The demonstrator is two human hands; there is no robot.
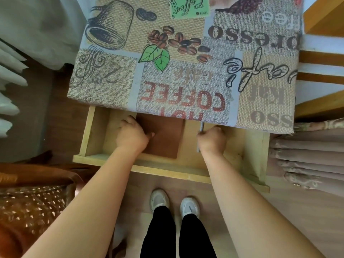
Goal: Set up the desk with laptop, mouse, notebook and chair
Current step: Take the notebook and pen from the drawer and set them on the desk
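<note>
Head view shows the fetching step: left hand (132,137) grips the brown notebook (163,135) lying in the open drawer (141,165) under the worktop (186,58), right hand (212,139) pinches a pen (201,127), so next both likely need lifting onto the cloth.

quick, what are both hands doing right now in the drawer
Left hand: fingers curled, gripping the brown notebook at its left edge.
Right hand: closed around a thin grey pen.
</note>
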